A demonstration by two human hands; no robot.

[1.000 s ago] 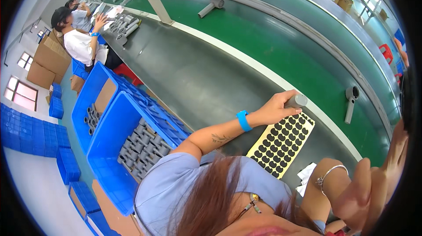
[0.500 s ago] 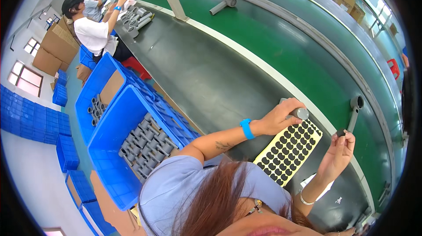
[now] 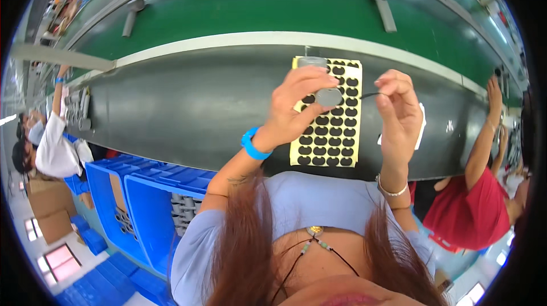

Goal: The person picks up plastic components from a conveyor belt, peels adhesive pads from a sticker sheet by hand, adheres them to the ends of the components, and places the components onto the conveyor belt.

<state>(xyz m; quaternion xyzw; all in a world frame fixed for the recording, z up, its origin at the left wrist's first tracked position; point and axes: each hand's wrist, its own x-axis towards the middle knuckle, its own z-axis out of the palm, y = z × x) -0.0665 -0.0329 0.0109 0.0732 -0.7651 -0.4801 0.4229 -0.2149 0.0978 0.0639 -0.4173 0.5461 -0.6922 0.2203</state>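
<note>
well, green belt: runs along the counter's far side, carrying two grey handled parts, spaced well apart.
counter: dark, mostly bare left of the sheet, perhaps leaving elbow room.
blue crates: at the near edge, left, probably for easy reach; grey pieces inside.
yellow sheet: flat under the hands, its rows of black shapes seemingly kept close for picking.
left hand: fingers curled firmly round the grey part, above the sheet.
right hand: fingertips pinched together on the dark piece.
grey part: round end bared, likely to keep that face accessible (its other end is unclear).
dark piece: thin, gripped by its end, near that face but apart.
</note>
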